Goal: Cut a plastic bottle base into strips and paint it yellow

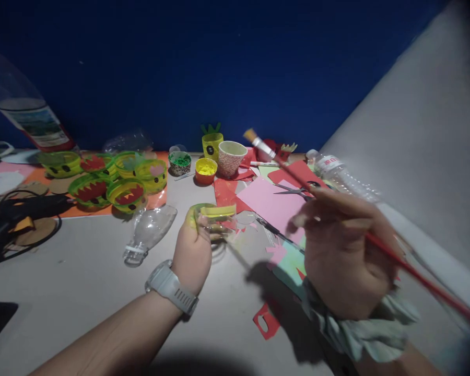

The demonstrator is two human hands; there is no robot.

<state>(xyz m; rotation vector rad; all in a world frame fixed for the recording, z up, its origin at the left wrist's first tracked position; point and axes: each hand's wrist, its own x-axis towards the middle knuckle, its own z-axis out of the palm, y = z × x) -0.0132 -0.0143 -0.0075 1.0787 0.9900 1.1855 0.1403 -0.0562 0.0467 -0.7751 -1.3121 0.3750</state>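
My left hand (194, 248), with a grey watch on the wrist, is closed round a clear plastic bottle bottom (216, 222) that has a yellow-green painted rim. My right hand (342, 256) is closed on a red-handled paintbrush (282, 164), whose bristle tip points up and away toward the far cups. A green scrunchie sits on my right wrist. The right hand is blurred by motion. A small orange cup of yellow paint (206, 170) and a bowl of green paint (179, 162) stand beyond my left hand.
Several green painted bottle-bottom crafts (113, 180) lie on an orange sheet at left. A cut clear bottle top (147, 232) lies near my left hand. Pink paper (272, 201), red paper, scissors (293, 190), a patterned cup (231, 156) and a plastic bottle (342, 175) fill the right side.
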